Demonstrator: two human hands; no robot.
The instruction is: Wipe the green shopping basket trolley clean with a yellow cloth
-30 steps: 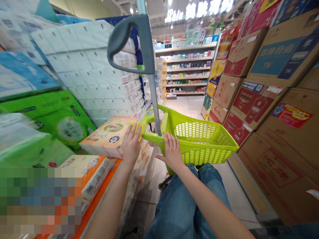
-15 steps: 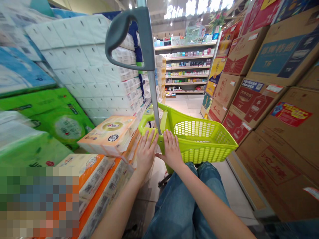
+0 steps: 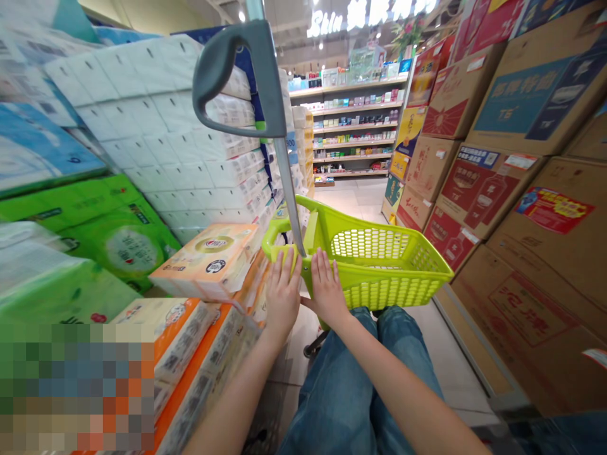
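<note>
A lime-green shopping basket (image 3: 408, 265) on wheels stands in the aisle in front of my knees. Its grey pull handle (image 3: 246, 82) rises on a metal pole. My left hand (image 3: 283, 292) lies flat on the basket's near rim, fingers stretched out. Beside it, my right hand (image 3: 325, 289) rests on the same rim, fingers spread. Neither hand holds anything. An orange tissue pack (image 3: 208, 260) lies on the stack just left of my left hand.
Stacked white, green and orange paper-goods packs (image 3: 156, 151) wall the left side. Cardboard cartons (image 3: 512, 164) pile high on the right. The tiled aisle (image 3: 355, 199) runs ahead to product shelves (image 3: 355, 133). My jeans-clad legs (image 3: 355, 379) are below.
My left hand moved right from the orange tissue pack onto the basket's near rim, beside my right hand. The basket has shifted slightly left.
</note>
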